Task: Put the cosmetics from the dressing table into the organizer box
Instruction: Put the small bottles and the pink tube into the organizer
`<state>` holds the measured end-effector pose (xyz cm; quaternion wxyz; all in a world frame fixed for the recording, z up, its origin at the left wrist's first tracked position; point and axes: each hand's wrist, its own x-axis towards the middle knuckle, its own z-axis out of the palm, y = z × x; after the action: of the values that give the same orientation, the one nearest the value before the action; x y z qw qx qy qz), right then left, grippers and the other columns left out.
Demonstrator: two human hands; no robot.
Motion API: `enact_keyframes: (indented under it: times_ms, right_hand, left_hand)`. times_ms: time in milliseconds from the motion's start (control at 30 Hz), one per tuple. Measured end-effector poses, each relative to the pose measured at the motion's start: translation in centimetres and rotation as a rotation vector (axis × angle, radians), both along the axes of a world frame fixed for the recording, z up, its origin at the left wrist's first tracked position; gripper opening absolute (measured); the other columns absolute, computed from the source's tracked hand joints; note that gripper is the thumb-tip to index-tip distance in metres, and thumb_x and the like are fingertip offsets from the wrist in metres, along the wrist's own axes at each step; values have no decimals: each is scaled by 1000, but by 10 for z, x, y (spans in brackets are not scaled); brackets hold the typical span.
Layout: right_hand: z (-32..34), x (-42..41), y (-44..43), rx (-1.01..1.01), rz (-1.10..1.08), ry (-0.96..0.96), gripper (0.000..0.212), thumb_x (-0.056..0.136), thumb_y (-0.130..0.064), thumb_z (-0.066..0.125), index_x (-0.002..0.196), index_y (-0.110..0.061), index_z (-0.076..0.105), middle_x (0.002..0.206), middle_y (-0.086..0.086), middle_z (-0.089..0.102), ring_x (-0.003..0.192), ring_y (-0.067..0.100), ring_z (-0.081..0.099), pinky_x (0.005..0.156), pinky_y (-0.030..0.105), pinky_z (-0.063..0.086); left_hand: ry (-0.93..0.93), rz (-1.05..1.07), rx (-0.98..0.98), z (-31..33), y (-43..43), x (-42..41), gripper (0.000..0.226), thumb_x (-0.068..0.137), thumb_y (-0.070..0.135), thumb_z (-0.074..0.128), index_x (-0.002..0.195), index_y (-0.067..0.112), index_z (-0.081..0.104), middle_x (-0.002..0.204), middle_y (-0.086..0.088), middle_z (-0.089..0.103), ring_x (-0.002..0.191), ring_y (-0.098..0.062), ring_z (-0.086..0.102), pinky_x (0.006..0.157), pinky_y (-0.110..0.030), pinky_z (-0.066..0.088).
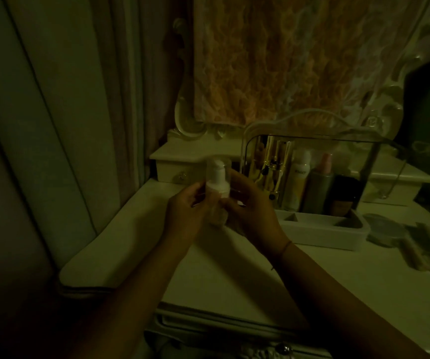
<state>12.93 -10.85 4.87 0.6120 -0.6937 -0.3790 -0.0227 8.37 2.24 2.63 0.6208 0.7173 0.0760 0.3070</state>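
Held pump bottle (217, 183) upright between both hands, lifted off dressing table (234, 275), not yet in the box. Gripped bottle body with left hand (184, 212), fingers curled round its left side. Grasped opposite side with right hand (251, 212), fingers curled in, thumb low near the base. Left white pump head under its clear cap showing above the fingertips; could not make out the bottle's lower part between the palms, too dim. Wore thin cord (285, 248) on right wrist.

Noted organizer box (322, 233) just right of right hand, white base on the table, clear lid (325, 141) raised over it. Counted inside, standing upright along the back: gold tubes (273, 167) nearest the right hand, then white bottle (298, 181), grey-green bottle (320, 185) with pink top, dark jar (343, 195) farthest. Saw front compartments low and shallow.

Spotted blurred loose items (400, 237) on the table beyond the box, well right of right hand; could not identify. Logged small drawer unit (180, 165) just behind left hand, curtain (53, 112) far left of it, patterned cloth (286, 60) hung above both hands.
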Motion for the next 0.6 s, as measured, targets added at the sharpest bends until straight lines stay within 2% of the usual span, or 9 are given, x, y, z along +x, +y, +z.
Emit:
enact_keyframes:
  times_ms: [67, 133, 233, 300, 400, 433, 533, 600]
  right_hand:
    - [3, 0, -16, 1, -18, -1, 53, 84, -7, 62, 132, -23, 47, 115, -15, 59, 105, -5, 57, 88, 15, 51]
    - [5, 2, -33, -13, -28, -14, 54, 83, -6, 64, 130, -26, 47, 114, -20, 58, 104, -8, 57, 85, 11, 50]
    - [3, 4, -53, -39, -65, -21, 53, 82, -7, 65, 130, -24, 49, 118, -13, 60, 106, -1, 58, 86, 16, 51]
    - [1, 7, -62, -46, -88, -21, 53, 82, -8, 65, 130, -22, 49, 121, -8, 61, 108, 5, 59, 88, 21, 51]
    - [3, 13, -71, -32, -93, 1, 53, 82, -5, 64, 128, -25, 47, 119, -8, 60, 105, 1, 58, 86, 12, 50]
    - [4, 16, -73, -25, -87, 16, 53, 82, -5, 64, 127, -27, 47, 118, -7, 60, 105, 1, 58, 87, 14, 51]
    - [4, 25, -75, -36, -89, 36, 54, 83, -4, 63, 132, -19, 46, 125, 2, 59, 112, 12, 58, 94, 28, 51]
    - [4, 30, -72, -34, -89, 26, 55, 83, -3, 63, 133, -17, 45, 122, -1, 58, 111, 10, 57, 91, 23, 51]
  left_hand:
    - [-12, -41, 4, 4, -13, 0, 20, 73, 45, 69, 83, 60, 61, 88, 30, 70, 89, 5, 66, 68, -16, 53]
    - [-24, -80, -12, 4, -26, 2, 23, 70, 45, 71, 89, 56, 63, 89, 25, 71, 91, 3, 66, 66, -14, 53]
    - [-45, -128, -12, -3, -43, 8, 42, 67, 49, 70, 107, 39, 65, 102, 11, 72, 99, -7, 67, 79, -29, 56]
    - [-49, -137, -26, -4, -53, 12, 43, 64, 53, 69, 106, 43, 64, 104, 9, 71, 100, -8, 66, 83, -33, 55]
    - [-39, -121, -7, -2, -63, 22, 29, 74, 40, 70, 99, 51, 61, 99, 13, 70, 98, -7, 66, 78, -27, 54]
    - [-43, -115, -10, -1, -65, 26, 29, 76, 34, 70, 100, 49, 61, 98, 14, 70, 98, -7, 66, 76, -24, 54]
    - [-49, -78, -57, -1, -71, 36, 35, 79, 24, 69, 114, 27, 63, 102, 3, 71, 97, -10, 67, 70, -18, 53]
    - [-51, -41, -68, 0, -71, 42, 38, 81, 22, 68, 118, 18, 61, 105, -2, 70, 96, -11, 66, 65, -14, 53]
